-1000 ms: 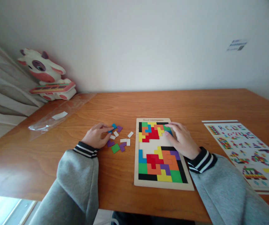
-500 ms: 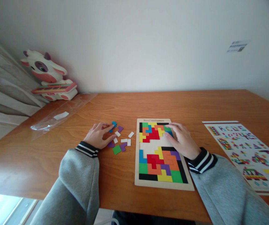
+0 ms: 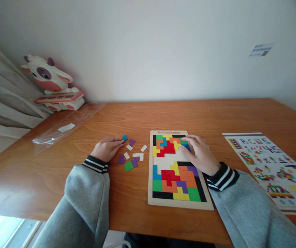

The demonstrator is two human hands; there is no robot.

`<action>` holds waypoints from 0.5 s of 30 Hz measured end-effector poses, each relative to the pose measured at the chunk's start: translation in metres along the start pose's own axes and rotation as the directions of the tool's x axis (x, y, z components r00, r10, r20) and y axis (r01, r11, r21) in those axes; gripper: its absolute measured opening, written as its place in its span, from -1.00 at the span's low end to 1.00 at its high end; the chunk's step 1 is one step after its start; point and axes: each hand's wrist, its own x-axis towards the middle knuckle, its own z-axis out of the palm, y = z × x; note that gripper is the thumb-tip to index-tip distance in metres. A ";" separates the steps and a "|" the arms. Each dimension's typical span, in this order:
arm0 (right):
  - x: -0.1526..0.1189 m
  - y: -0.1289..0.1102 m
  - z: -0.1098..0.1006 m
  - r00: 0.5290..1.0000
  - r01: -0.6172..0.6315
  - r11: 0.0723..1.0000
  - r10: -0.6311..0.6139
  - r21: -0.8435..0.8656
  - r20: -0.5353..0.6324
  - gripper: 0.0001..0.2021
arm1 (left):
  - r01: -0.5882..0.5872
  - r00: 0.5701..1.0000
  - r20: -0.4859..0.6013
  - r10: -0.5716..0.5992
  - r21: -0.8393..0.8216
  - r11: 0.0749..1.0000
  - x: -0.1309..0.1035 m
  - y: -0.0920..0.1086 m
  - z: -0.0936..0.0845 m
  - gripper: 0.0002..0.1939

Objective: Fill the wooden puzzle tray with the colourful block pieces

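Straight down to the puzzle board [image 3: 181,204], flat on the desk [image 3: 127,203] and packed with coloured pieces [image 3: 167,175] above and below a bare pale band. Busy just left of the board with the left hand [image 3: 106,148] — drawn narrow here, closed at thumb and fingertips on a blue piece [image 3: 124,137]; cannot tell from this angle whether lifted or lying on the desk. On through the scatter between that hand and the board: past five white pieces [image 3: 136,155], three purple pieces [image 3: 135,162] and one green piece [image 3: 128,166]. Over now to the right hand [image 3: 201,155], reaching in across the board's right edge, parted at thumb and fingers by the upper right corner, around an inlaid blue piece [image 3: 186,146] seen in the gap — hard to tell whether pressing or merely hovering. Out to the right of the board, well apart, to a printed sheet [image 3: 274,165] covered in small colourful figures. Far to the board's left, across to a clear plastic bag [image 3: 88,112] and, beyond that, up to a cow toy [image 3: 52,74] beside a curtain [image 3: 6,103].
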 end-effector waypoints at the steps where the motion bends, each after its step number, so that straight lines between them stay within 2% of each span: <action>1: 0.000 0.000 0.000 1.000 0.002 1.000 -0.002 0.000 -0.001 -0.62 | 0.002 1.000 -0.012 -0.002 -0.001 1.000 0.000 -0.001 0.001 -0.57; 9: 0.000 0.002 0.001 1.000 0.011 1.000 -0.011 -0.003 -0.005 -0.63 | -0.049 0.995 -0.088 0.046 -0.035 0.998 0.001 -0.001 0.008 -0.60; 15: 0.000 0.002 0.001 1.000 0.014 1.000 -0.014 0.002 -0.012 -0.63 | 0.052 0.989 -0.129 -0.067 -0.119 0.992 0.003 0.010 0.010 -0.59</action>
